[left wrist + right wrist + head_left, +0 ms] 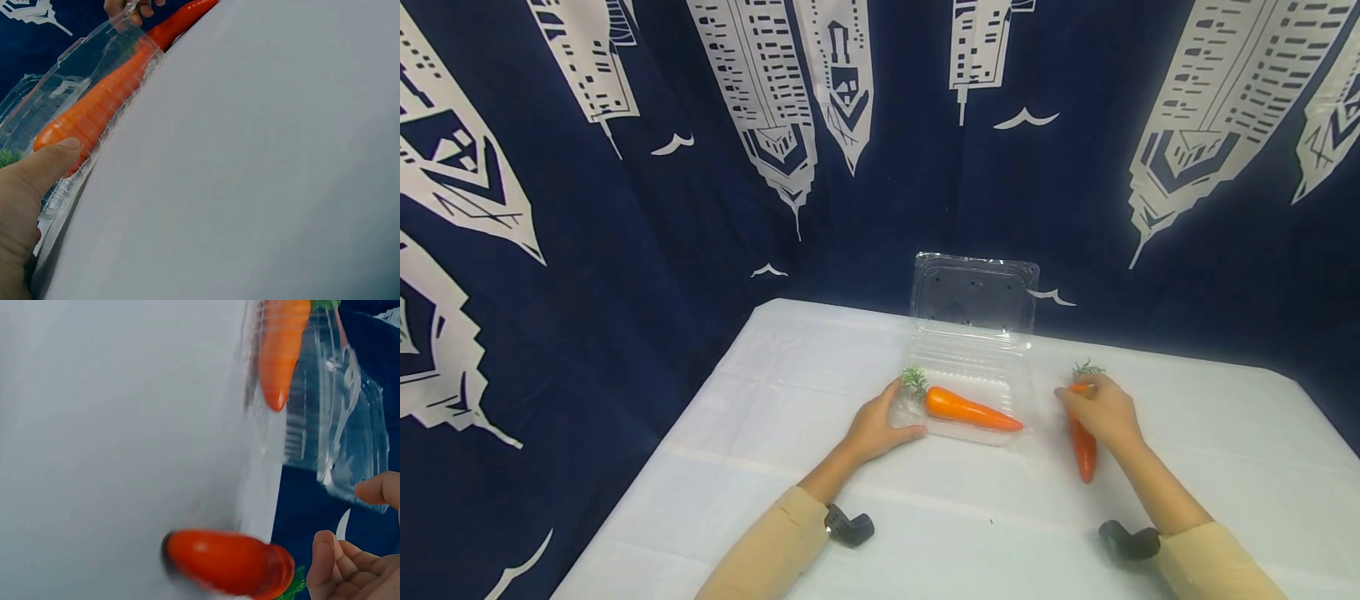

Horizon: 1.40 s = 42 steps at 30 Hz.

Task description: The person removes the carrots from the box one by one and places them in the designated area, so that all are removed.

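Note:
A clear plastic container (973, 433) lies with its lid (973, 292) raised at the back; inside is an orange carrot (972, 410), its green top to the left. My left hand (876, 429) holds the container's left side, and in the left wrist view the thumb of that hand (28, 206) lies along the near wall. Right of the container a redder carrot (1084, 454) rests on the table, green top away from me. My right hand (1105, 412) is over its upper end; in the right wrist view thumb and fingers of this hand (356, 550) stand apart beside the carrot's leafy end (297, 584).
A white cloth (820, 358) covers the table. Behind it hangs a dark blue curtain (880, 217) with white building shapes, close to the raised lid. Dark wrist devices show at the left wrist (850, 527) and the right wrist (1129, 542).

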### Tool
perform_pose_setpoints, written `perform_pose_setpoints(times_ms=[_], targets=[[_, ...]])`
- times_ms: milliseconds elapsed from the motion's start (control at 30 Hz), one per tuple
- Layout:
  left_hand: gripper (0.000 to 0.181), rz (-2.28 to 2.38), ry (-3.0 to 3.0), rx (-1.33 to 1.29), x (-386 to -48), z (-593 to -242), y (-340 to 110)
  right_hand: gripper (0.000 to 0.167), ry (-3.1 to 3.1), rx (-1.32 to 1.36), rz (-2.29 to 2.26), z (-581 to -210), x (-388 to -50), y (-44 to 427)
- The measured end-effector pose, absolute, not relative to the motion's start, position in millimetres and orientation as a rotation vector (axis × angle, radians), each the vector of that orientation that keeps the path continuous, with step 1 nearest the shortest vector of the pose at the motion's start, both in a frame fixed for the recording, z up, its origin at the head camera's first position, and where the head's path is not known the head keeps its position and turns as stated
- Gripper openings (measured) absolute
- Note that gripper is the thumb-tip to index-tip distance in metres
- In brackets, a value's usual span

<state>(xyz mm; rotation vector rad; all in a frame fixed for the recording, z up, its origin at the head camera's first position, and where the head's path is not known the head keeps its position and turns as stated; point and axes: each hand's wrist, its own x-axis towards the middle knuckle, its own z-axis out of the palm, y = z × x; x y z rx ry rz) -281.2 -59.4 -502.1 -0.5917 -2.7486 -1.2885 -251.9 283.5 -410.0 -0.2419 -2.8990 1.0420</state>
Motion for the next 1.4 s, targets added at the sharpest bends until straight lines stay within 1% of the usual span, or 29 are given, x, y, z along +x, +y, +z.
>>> perform_pose_setpoints(times_ms=[400, 600, 967, 1167, 1400], targets=[[0.095, -1.285, -2.759, -0.581, -280, -500, -60, 0.055, -2.879, -0.062, 1.16, -399, -256, 241], [0.095, -1.29, -2.752, -0.578, -279, -499, -60, 0.051, -2.856, 0.043, 1.201, -400, -262, 222], [0.095, -1.284, -2.756, -0.578, -280, -502, -60, 0.041, -2.867, 0.262, 1.255, -411, -273, 193], [0.095, -1.283, -2.751, -0.581, -281, -502, -59, 0.033, -2.865, 0.378, 1.202, -422, -276, 185], [0.094, -1.28, -2.752, -0.577, -280, -501, -59, 0.034, -2.879, 0.436, 1.186, -431, -282, 179]])
